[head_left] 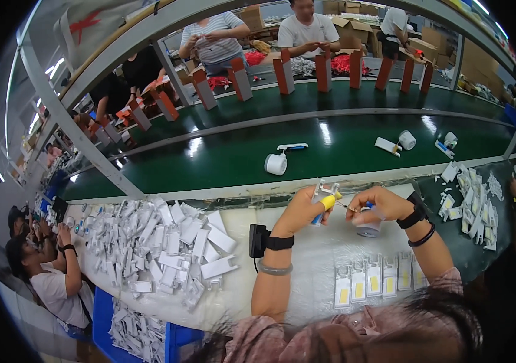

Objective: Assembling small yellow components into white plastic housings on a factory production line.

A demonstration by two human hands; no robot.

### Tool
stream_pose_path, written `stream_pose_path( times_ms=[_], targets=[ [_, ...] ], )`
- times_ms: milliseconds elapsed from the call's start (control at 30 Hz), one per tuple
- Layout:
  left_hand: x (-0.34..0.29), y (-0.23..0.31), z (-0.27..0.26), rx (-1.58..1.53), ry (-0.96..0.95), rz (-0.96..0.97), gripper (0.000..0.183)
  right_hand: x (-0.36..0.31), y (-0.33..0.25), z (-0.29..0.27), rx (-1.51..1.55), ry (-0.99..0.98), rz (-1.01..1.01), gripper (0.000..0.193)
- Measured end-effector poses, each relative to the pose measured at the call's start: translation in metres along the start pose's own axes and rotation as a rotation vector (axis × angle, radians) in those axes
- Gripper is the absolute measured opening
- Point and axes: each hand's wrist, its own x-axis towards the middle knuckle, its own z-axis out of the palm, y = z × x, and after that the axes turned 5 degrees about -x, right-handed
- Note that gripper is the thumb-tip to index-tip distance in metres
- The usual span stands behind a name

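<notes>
My left hand [307,212], with a yellow cover on its thumb, is closed on a small white plastic housing [320,192] with a blue part at its lower end. Close beside it on the right, my right hand [381,204] is closed, its fingertips pinched near a thin wire [347,208] between the hands. A white round lamp head [367,228] shows just under the right fingers, partly covered by them; whether it is gripped or rests on the table cannot be made out. Several flat white panels with yellow rectangles [373,279] lie in a row near my right forearm.
A big heap of white plastic casings [167,242] covers the left of the table. Below it stands a blue bin [176,339] of similar parts. More yellow-marked panels [476,206] are piled at right. Ahead, a green conveyor [221,157] carries white lamp heads [276,163] and upright boxes [283,75].
</notes>
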Motion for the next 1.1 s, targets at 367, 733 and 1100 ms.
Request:
stream_pose_path(
  times_ms=[367,733,1100],
  targets=[
    [0.001,0.006,0.024,-0.011,0.119,0.185,0.028,0.002,-0.002,0.024,-0.249,0.703,-0.113,0.011],
    [0.008,0.004,0.073,-0.195,0.145,0.065,0.04,-0.025,-0.014,0.033,-0.282,0.871,-0.328,0.019],
    [0.001,0.003,0.083,-0.034,0.073,0.22,0.05,-0.035,-0.015,0.037,-0.583,0.872,-0.48,0.025]
  ],
)
